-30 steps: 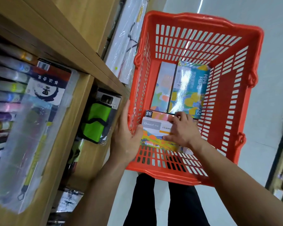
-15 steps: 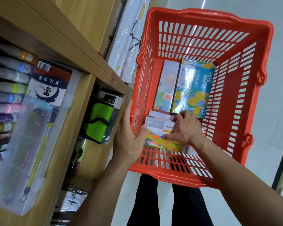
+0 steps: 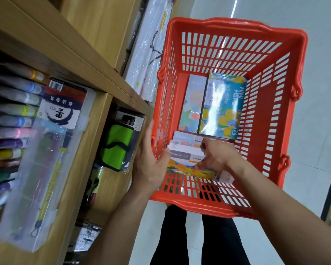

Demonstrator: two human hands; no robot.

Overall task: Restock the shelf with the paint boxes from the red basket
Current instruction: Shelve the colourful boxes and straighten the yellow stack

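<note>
The red basket point(image 3: 271, 104) fills the right half of the head view, beside the wooden shelf point(image 3: 96, 77). My left hand point(image 3: 151, 159) grips the basket's near left wall, thumb inside. My right hand point(image 3: 216, 155) reaches into the basket and holds an orange and yellow paint box point(image 3: 182, 159) with a white label, tilted up at the near end. Another white box point(image 3: 187, 139) lies just behind it. Two larger paint boxes lie flat farther back: a pastel one point(image 3: 192, 104) and a teal one with yellow fruit point(image 3: 224, 108).
The shelf holds a clear case of brushes and paint tubes point(image 3: 36, 150) on the left and a green pouch in plastic wrap point(image 3: 118, 148) in the lower compartment. Wrapped white sheets point(image 3: 147, 54) stand behind the shelf. My dark-trousered legs point(image 3: 199, 236) are under the basket.
The basket has shifted a little right and away. My right hand has tipped the orange and yellow box up, uncovering more of the white box behind it.
</note>
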